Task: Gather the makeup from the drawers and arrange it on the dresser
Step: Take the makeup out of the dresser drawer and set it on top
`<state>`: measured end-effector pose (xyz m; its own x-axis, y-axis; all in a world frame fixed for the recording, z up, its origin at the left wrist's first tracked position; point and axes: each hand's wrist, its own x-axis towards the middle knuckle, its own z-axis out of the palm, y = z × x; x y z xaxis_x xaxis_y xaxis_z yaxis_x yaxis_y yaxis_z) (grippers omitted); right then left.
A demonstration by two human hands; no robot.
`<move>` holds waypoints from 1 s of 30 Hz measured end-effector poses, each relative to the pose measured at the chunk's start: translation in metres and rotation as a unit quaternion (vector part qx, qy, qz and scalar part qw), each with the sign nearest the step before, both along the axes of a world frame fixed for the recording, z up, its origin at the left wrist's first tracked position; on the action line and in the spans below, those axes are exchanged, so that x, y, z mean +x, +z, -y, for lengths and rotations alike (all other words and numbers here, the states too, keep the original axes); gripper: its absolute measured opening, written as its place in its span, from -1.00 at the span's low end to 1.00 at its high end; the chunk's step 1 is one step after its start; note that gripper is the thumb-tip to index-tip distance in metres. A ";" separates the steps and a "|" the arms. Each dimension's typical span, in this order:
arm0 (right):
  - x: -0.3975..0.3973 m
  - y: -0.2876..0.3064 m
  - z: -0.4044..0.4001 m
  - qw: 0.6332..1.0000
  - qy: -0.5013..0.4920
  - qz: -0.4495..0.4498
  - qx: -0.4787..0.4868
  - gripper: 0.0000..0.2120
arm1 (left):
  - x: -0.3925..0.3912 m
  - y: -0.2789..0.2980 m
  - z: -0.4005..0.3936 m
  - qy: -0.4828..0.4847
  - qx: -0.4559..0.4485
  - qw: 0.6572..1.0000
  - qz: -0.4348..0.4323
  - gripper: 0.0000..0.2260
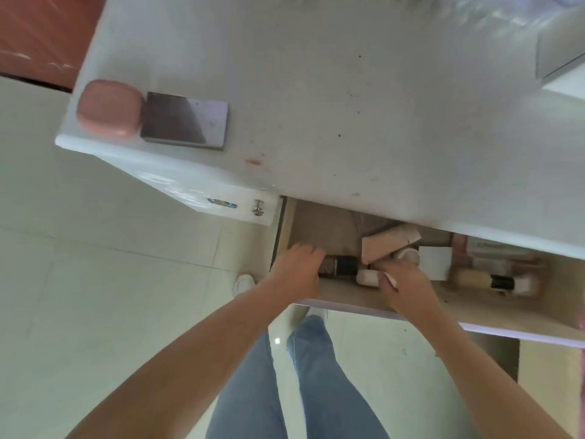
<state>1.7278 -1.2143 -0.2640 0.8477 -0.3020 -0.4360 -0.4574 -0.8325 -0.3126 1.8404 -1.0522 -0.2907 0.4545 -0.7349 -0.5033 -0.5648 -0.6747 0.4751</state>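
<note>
Drawer (pixel 348 301): pulled open beneath the dresser top (pixel 348 106); dark bottle (pixel 340 265), beige boxes (pixel 384 245) and tubes held inside.
Left hand (pixel 299 269): fingers curled round the dark bottle.
Right hand (pixel 403 282): fingers curled among the makeup; grip cannot be told.

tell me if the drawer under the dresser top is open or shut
Open. The drawer is pulled out past the dresser top, its makeup exposed, and the left hand and right hand reach inside.

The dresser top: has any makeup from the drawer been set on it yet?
No, the dresser top holds only a pink case and a dark phone.
</note>
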 end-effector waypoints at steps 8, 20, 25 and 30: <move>0.012 -0.028 0.052 0.991 0.065 -0.079 -0.081 -0.48 | -0.020 -0.027 0.060 0.010 0.194 0.981 0.020 -0.64; 0.024 -0.055 0.052 0.998 -0.024 -0.043 0.028 -0.66 | -0.018 -0.026 0.062 -0.036 0.245 0.968 0.041 -0.72; 0.017 -0.052 0.041 0.988 -0.147 -0.008 0.043 -0.71 | -0.017 -0.025 0.064 -0.069 0.276 0.958 0.029 -0.65; 0.012 -0.048 0.034 0.966 -0.244 -0.007 0.083 -0.38 | -0.016 -0.024 0.071 -0.081 0.285 0.955 0.022 -0.66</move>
